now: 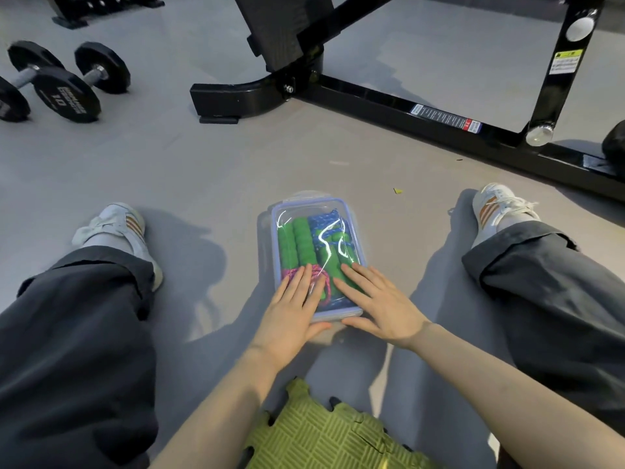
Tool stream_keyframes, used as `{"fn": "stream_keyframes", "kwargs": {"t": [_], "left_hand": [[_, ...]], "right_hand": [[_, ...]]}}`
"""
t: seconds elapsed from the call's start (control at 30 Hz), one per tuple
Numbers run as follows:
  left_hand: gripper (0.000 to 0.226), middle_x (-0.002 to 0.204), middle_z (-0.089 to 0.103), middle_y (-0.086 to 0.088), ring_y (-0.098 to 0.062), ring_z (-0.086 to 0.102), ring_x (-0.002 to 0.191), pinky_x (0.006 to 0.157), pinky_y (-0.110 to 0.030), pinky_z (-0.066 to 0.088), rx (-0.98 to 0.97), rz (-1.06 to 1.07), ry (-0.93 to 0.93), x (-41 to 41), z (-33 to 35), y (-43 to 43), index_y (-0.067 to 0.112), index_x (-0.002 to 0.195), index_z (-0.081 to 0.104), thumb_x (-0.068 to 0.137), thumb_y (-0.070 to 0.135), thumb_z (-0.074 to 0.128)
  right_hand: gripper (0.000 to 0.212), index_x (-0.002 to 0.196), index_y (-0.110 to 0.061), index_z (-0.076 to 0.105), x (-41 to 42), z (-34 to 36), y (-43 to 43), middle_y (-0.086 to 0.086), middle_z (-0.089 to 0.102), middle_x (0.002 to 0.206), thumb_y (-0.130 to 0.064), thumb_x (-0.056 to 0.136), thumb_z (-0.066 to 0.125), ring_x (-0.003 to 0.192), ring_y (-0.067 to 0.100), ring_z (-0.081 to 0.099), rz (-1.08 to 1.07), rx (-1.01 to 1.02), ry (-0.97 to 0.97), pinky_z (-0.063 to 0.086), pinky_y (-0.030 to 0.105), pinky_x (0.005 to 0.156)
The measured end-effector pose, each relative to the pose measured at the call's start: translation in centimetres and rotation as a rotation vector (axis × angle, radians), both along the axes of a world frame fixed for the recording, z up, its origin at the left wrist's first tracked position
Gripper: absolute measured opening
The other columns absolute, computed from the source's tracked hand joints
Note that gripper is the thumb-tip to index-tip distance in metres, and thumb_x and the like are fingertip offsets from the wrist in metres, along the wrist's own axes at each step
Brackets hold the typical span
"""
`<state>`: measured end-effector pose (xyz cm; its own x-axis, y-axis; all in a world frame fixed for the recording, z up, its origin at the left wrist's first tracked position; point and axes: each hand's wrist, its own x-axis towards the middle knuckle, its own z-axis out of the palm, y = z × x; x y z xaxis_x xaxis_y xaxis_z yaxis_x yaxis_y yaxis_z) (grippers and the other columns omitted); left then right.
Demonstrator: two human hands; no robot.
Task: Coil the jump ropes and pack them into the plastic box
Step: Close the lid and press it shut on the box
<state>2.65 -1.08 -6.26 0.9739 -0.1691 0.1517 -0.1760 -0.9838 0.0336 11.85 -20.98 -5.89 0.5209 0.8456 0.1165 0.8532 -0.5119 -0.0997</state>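
Observation:
A clear plastic box (306, 206) with a transparent lid lies on the grey floor between my legs. Through the lid show green foam handles (297, 242), a coiled blue rope (324, 225) and a pink rope (294, 274). My left hand (292, 311) presses flat on the near left part of the lid, fingers straight, thumb along the near edge. My right hand (378, 304) presses flat on the near right part, thumb also against the near edge.
A black bench frame (389, 103) stands beyond the box. Dumbbells (64, 82) lie at the far left. My legs in dark trousers and white shoes flank the box. A green foam mat tile (324, 434) lies under me.

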Motion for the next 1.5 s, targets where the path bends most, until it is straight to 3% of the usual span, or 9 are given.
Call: {"fn": "stream_keyframes", "kwargs": {"t": [0.2, 0.47, 0.67, 0.8, 0.93, 1.03, 1.17, 1.33, 1.5], "left_hand": [[0.064, 0.127, 0.06, -0.017, -0.029, 0.057, 0.12, 0.113, -0.039, 0.022, -0.009, -0.01, -0.095, 0.4, -0.3, -0.1, 0.005, 0.125, 0.061, 0.084, 0.05, 0.04], [0.066, 0.137, 0.055, -0.01, -0.027, 0.052, 0.125, 0.112, -0.035, 0.013, 0.0, -0.057, 0.03, 0.7, 1.0, 2.0, 0.018, 0.135, 0.041, 0.082, 0.057, 0.039], [0.11, 0.129, 0.06, -0.014, -0.037, 0.06, 0.113, 0.099, -0.048, 0.027, 0.194, -0.085, 0.095, 2.3, 3.1, 7.9, 0.039, 0.131, 0.045, 0.032, 0.037, 0.094], [0.066, 0.16, 0.013, -0.006, -0.025, 0.011, 0.147, 0.115, -0.053, 0.005, 0.16, 0.151, 0.25, 1.8, 5.8, 4.4, 0.037, 0.148, 0.028, 0.089, 0.026, 0.055], [0.056, 0.161, -0.003, -0.008, -0.023, -0.008, 0.147, 0.116, -0.05, -0.004, -0.238, 0.529, 0.254, 0.5, 4.1, -2.5, 0.025, 0.153, 0.012, 0.098, 0.032, 0.02], [0.055, 0.16, -0.012, -0.006, -0.022, -0.017, 0.146, 0.115, -0.053, -0.005, -0.469, 0.667, 0.285, 0.8, 2.7, -4.3, 0.027, 0.154, 0.005, 0.102, 0.04, 0.016], [0.076, 0.16, 0.011, -0.003, -0.02, 0.004, 0.148, 0.116, -0.051, 0.003, -0.308, 0.443, 0.097, 1.2, 1.1, 0.5, 0.029, 0.151, 0.024, 0.086, 0.058, -0.004], [0.061, 0.145, 0.045, -0.012, -0.023, 0.031, 0.139, 0.112, -0.044, 0.002, -0.106, 0.159, 0.06, 1.8, 1.9, 5.5, 0.017, 0.135, 0.056, 0.094, 0.049, 0.023], [0.085, 0.158, 0.017, -0.007, -0.019, 0.008, 0.147, 0.117, -0.033, -0.004, -0.12, 0.041, 0.126, 1.3, 2.7, 4.2, 0.01, 0.15, 0.028, 0.089, 0.066, 0.008]], "right_hand": [[0.06, 0.138, -0.018, 0.037, 0.0, -0.1, 0.3, 0.01, 0.049, 0.14, -0.057, 0.096, 0.02, 0.13, 0.029, 0.04, 0.001, 0.057, -0.045, 0.033, 0.047, 0.105], [0.06, 0.136, -0.016, 0.039, -2.3, 0.6, 1.5, 0.013, 0.053, 0.135, -0.056, 0.094, 0.023, 0.123, 0.031, 0.051, -0.154, -0.009, -0.061, 0.038, 0.053, 0.103], [0.058, 0.133, -0.014, 0.046, -6.1, 2.7, 4.5, 0.008, 0.057, 0.131, -0.053, 0.092, 0.036, 0.099, 0.024, 0.051, -0.01, 0.087, 0.091, 0.024, 0.04, 0.101], [0.07, 0.136, -0.012, 0.046, -2.8, 4.0, 4.7, 0.008, 0.048, 0.14, -0.054, 0.095, 0.008, 0.12, 0.028, 0.045, 0.005, 0.099, 0.229, 0.028, 0.035, 0.107], [0.088, 0.149, -0.02, 0.018, -0.7, 3.4, 2.8, 0.003, 0.01, 0.158, -0.06, 0.077, -0.012, 0.146, 0.022, 0.004, -0.306, -0.051, 0.202, -0.005, 0.039, 0.116], [0.075, 0.146, -0.02, 0.03, -1.3, 3.7, 2.7, 0.004, 0.031, 0.152, -0.053, 0.085, 0.002, 0.139, 0.025, 0.028, -0.345, -0.046, 0.112, -0.005, 0.039, 0.113], [0.053, 0.127, -0.011, 0.057, -3.1, 3.1, 3.0, 0.006, 0.063, 0.122, -0.042, 0.091, 0.033, 0.098, 0.024, 0.058, -0.314, 0.057, -0.023, 0.016, 0.046, 0.106], [0.054, 0.125, -0.013, 0.056, -1.5, 3.5, 2.5, 0.007, 0.057, 0.128, -0.046, 0.097, 0.023, 0.109, 0.028, 0.05, -0.202, 0.129, 0.064, 0.037, 0.043, 0.1], [0.095, 0.149, -0.017, 0.013, 2.2, 2.8, 1.7, 0.004, -0.006, 0.154, -0.077, 0.078, -0.004, 0.145, 0.021, -0.005, -0.1, -0.081, 0.113, -0.01, 0.029, 0.116]]}}
